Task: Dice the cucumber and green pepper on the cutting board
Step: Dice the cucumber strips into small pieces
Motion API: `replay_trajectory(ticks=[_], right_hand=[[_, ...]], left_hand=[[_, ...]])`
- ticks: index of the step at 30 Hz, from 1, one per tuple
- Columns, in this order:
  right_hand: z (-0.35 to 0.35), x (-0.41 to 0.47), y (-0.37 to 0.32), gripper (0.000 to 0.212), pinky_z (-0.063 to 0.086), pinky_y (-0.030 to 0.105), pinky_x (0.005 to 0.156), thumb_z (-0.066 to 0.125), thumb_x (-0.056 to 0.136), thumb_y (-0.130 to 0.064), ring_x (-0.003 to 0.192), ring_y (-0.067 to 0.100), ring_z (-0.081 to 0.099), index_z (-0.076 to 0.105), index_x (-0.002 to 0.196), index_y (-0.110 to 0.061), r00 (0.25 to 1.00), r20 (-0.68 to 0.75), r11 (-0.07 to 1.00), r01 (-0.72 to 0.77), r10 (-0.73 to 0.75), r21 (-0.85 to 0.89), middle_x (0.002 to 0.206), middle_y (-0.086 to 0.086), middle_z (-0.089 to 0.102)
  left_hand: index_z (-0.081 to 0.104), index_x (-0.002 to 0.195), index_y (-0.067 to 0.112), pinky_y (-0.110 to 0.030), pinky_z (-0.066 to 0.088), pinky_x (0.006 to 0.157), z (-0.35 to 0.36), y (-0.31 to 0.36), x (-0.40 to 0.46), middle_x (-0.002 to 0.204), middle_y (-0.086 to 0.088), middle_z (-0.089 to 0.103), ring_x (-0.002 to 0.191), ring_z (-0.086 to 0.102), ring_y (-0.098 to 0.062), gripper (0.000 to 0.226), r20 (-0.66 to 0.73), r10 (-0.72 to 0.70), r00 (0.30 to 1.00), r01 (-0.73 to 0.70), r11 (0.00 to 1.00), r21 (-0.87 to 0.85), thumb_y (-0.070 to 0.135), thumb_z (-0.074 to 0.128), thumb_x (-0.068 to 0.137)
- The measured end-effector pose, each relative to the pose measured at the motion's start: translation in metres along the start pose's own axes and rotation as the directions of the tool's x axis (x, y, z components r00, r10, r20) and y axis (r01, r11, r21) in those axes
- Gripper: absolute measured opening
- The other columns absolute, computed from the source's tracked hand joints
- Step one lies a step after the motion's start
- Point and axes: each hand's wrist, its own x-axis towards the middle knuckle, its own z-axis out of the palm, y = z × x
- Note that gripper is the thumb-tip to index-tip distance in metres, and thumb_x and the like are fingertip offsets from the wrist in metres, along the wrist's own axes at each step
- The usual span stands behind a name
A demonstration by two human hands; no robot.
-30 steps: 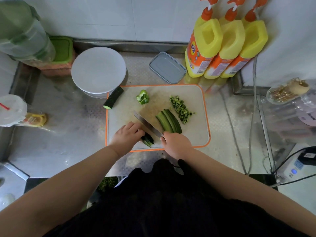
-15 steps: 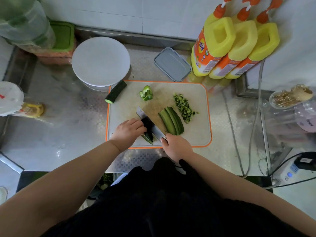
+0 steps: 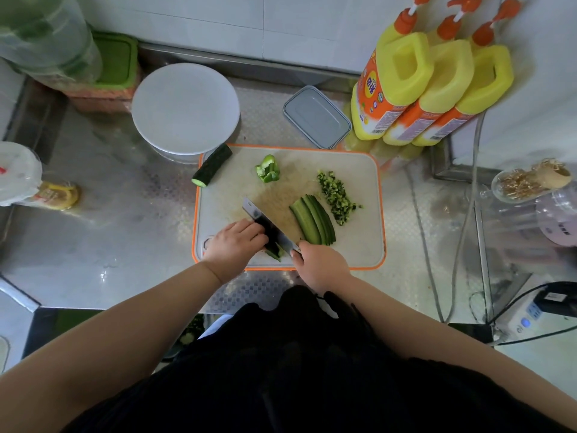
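**Cucumber and pepper stock on the board, nearest items first**

Right hand (image 3: 321,265): fingers wrapped round the handle of the knife (image 3: 271,228), whose blade runs diagonally away toward the board's middle. The handle itself is hidden under the hand.

Left hand (image 3: 234,242): knuckles curled, fingertips pinning a dark cucumber piece (image 3: 274,250) against the blade's left face, near the front edge of the cutting board (image 3: 359,245). Likely firm and crisp, with wet cut faces that slide; best held from above with fingertips tucked back from the edge.

Cucumber slabs (image 3: 313,221): several long slices fanned and overlapping, just right of the blade. Thin and flexible by the look of them, prone to skidding apart; they should be stacked flat and held across the top.

Diced heap (image 3: 337,198): small green cubes at the board's right, light and easily scattered.

Green pepper (image 3: 267,173): one curled chunk at the far middle of the board. Hollow, waxy skin; safer cut skin side down.

Cucumber end (image 3: 212,165): uncut stub overhanging the far left corner. Round, so it may roll.
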Motion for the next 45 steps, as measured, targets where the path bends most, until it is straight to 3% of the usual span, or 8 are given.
replay_trajectory(ticks=[4, 9, 15, 19, 31, 36, 40, 45], right_hand=[[0.003, 0.000, -0.001, 0.027, 0.037, 0.033, 0.061, 0.033, 0.101, -0.035, 0.073, 0.025, 0.053, 0.041, 0.084, -0.016, 1.000, 0.012, 0.999, -0.018, 0.018, 0.049, 0.068, -0.002, 0.046], [0.000, -0.001, -0.002, 0.026, 0.034, 0.033, 0.059, 0.034, 0.101, -0.034, 0.069, 0.023, 0.050, 0.040, 0.083, -0.016, 0.999, 0.006, 0.997, -0.032, 0.032, 0.076, 0.066, -0.002, 0.044], [0.005, -0.005, -0.005, 0.026, 0.031, 0.032, 0.056, 0.034, 0.102, -0.032, 0.063, 0.024, 0.048, 0.039, 0.082, -0.015, 0.997, -0.076, 0.998, -0.003, 0.007, 0.056, 0.058, -0.005, 0.038], [0.003, -0.009, -0.006, 0.025, 0.032, 0.032, 0.057, 0.033, 0.102, -0.032, 0.072, 0.029, 0.058, 0.046, 0.090, -0.013, 0.997, -0.079, 0.999, 0.013, -0.011, 0.032, 0.068, 0.000, 0.046], [-0.019, 0.002, -0.013, 0.030, 0.036, 0.033, 0.062, 0.033, 0.103, -0.031, 0.072, 0.023, 0.048, 0.053, 0.097, -0.010, 0.999, 0.053, 0.999, -0.009, 0.011, -0.038, 0.071, -0.001, 0.041], [-0.006, 0.005, -0.015, 0.036, 0.036, 0.033, 0.059, 0.031, 0.103, -0.035, 0.072, 0.026, 0.053, 0.055, 0.094, -0.009, 0.998, 0.041, 0.998, -0.039, 0.041, -0.044, 0.073, 0.003, 0.048], [-0.010, 0.011, -0.007, 0.037, 0.036, 0.033, 0.062, 0.038, 0.101, -0.039, 0.084, 0.033, 0.060, 0.054, 0.087, -0.009, 0.996, 0.028, 0.992, -0.088, 0.086, 0.094, 0.089, 0.015, 0.063], [-0.014, 0.006, -0.009, 0.041, 0.033, 0.032, 0.060, 0.036, 0.101, -0.040, 0.072, 0.027, 0.051, 0.035, 0.067, -0.017, 0.995, 0.053, 0.991, -0.091, 0.086, 0.099, 0.067, 0.000, 0.045]], left_hand=[[0.070, 0.091, 0.013, -0.035, 0.056, 0.069, 0.002, 0.000, -0.002, 0.095, -0.006, 0.065, 0.090, 0.058, -0.023, 0.024, -0.002, -0.002, 1.000, 0.002, 1.000, -0.014, -0.002, 0.076, 0.073], [0.072, 0.092, 0.012, -0.035, 0.057, 0.070, 0.006, 0.000, -0.004, 0.095, -0.005, 0.066, 0.095, 0.057, -0.023, 0.016, -0.018, -0.026, 0.999, 0.025, 0.999, -0.039, 0.009, 0.057, 0.086], [0.072, 0.092, 0.012, -0.035, 0.057, 0.076, 0.012, 0.003, -0.006, 0.096, -0.004, 0.066, 0.099, 0.059, -0.024, 0.014, -0.035, -0.080, 0.996, 0.078, 0.995, -0.056, 0.006, 0.061, 0.085], [0.072, 0.091, 0.011, -0.036, 0.057, 0.076, 0.014, 0.003, -0.006, 0.095, -0.004, 0.067, 0.098, 0.061, -0.024, 0.011, -0.061, -0.125, 0.990, 0.117, 0.987, -0.113, 0.013, 0.061, 0.090], [0.073, 0.089, 0.012, -0.036, 0.056, 0.078, 0.012, -0.002, -0.004, 0.097, -0.004, 0.067, 0.097, 0.061, -0.023, 0.012, -0.037, -0.083, 0.996, 0.077, 0.985, -0.153, 0.009, 0.061, 0.089], [0.072, 0.093, 0.011, -0.035, 0.055, 0.082, 0.012, -0.003, -0.005, 0.100, -0.004, 0.065, 0.100, 0.061, -0.024, 0.013, -0.014, -0.055, 0.998, 0.052, 0.987, -0.150, 0.009, 0.059, 0.091], [0.071, 0.093, 0.011, -0.037, 0.055, 0.080, 0.012, -0.003, -0.005, 0.099, -0.005, 0.065, 0.098, 0.061, -0.026, 0.012, -0.026, -0.030, 0.999, 0.027, 0.994, -0.107, 0.007, 0.060, 0.090], [0.071, 0.092, 0.015, -0.037, 0.053, 0.079, 0.007, 0.003, -0.005, 0.097, -0.001, 0.067, 0.096, 0.058, -0.023, 0.016, -0.021, -0.058, 0.998, 0.057, 0.998, -0.040, 0.005, 0.062, 0.084]])
